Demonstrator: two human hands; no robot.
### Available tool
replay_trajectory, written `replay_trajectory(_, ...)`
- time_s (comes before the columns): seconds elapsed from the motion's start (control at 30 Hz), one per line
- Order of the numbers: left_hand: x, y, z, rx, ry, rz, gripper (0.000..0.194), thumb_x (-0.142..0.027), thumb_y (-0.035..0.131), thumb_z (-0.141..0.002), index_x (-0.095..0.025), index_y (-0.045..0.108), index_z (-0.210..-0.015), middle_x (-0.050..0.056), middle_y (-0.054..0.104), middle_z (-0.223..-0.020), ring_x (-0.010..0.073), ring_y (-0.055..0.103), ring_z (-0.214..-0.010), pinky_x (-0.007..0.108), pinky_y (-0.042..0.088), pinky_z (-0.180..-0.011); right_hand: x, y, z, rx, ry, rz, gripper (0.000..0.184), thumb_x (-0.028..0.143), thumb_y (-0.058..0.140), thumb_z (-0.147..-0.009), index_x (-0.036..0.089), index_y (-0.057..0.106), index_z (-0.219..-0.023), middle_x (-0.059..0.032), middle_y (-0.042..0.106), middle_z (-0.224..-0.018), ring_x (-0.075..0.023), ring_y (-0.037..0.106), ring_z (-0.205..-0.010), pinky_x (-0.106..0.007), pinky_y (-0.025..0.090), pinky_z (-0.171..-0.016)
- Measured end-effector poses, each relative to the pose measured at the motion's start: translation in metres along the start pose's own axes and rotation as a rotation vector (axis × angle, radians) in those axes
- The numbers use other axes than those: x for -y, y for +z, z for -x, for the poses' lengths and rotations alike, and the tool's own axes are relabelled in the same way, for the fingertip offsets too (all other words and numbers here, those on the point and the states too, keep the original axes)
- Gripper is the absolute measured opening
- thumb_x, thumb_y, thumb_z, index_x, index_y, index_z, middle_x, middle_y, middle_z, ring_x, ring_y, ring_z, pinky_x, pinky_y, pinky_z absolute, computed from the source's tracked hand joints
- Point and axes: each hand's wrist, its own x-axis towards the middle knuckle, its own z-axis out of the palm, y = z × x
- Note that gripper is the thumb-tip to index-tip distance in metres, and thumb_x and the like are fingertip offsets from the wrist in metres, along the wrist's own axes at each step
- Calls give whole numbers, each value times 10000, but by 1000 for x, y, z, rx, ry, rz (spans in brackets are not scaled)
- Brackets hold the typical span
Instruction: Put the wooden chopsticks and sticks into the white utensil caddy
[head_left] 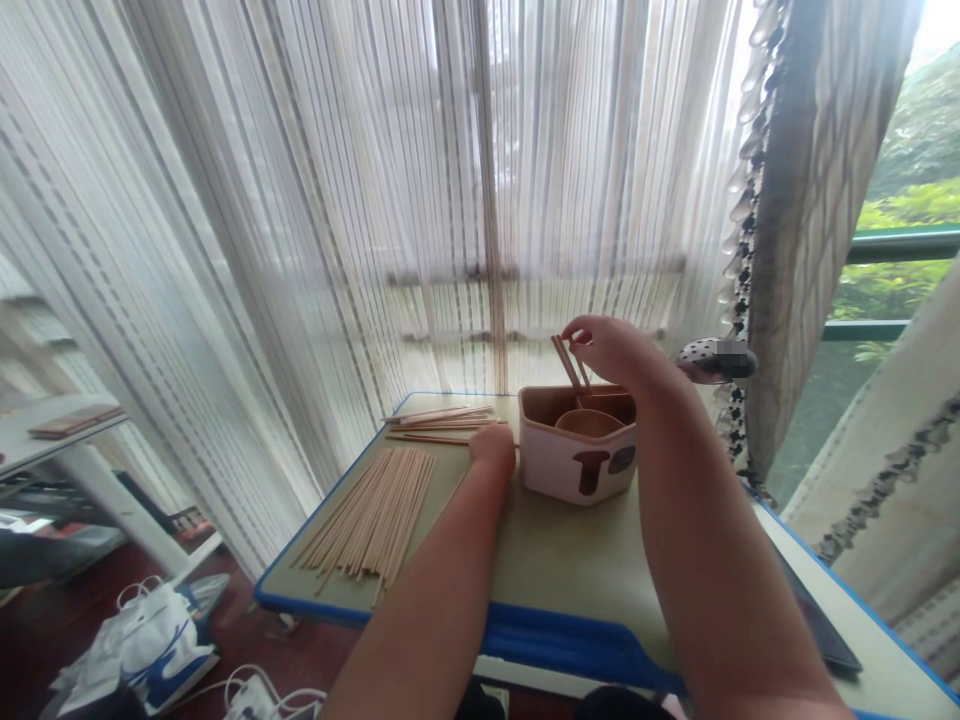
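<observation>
right hand: pinching wooden sticks above pink box | left hand: curled beside box, grip unclear | loose sticks lie on table

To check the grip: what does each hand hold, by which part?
The right hand pinches wooden sticks near their upper ends; the left hand's hold cannot be told.

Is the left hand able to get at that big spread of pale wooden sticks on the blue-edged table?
Probably yes. The left hand sits close beside the pale wooden sticks, with only bare tabletop between them. The white hexagonal box stands on the hand's other side, so nothing seems to block it.
</observation>
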Motion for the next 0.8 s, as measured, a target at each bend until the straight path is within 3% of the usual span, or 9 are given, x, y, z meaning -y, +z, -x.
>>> replay_trajectory(0.5, 0, -2, 1, -25, 45, 33, 284, -116, 389, -841, -162, 605, -1020, 137, 606, -1041, 217, 561, -995, 317, 468, -789, -5, -3, -2, -65, -19, -36, 216, 220, 526, -760, 208, 688, -902, -37, 681, -796, -134, 576, -636, -250, 437, -620)
replay_trajectory(0.6, -2, -3, 3, -118, 58, 13, 291, -78, 348, -839, -143, 563, -1024, 133, 570, -1066, 222, 545, -992, 317, 475, -760, -6, -3, -3, -74, -23, -27, 212, 208, 535, -748, 205, 699, -882, -38, 680, -769, -147, 587, -654, -266, 445, -646)
replay_trajectory(0.8, -5, -12, 7, -444, 88, 50, 219, -66, 338, -848, -141, 498, -977, 102, 535, -997, 195, 517, -923, 311, 453, -764, -1, -7, -1, -103, -34, -18, 224, 202, 575, -725, 195, 707, -907, -46, 681, -761, -174, 605, -723, -291, 454, -701)
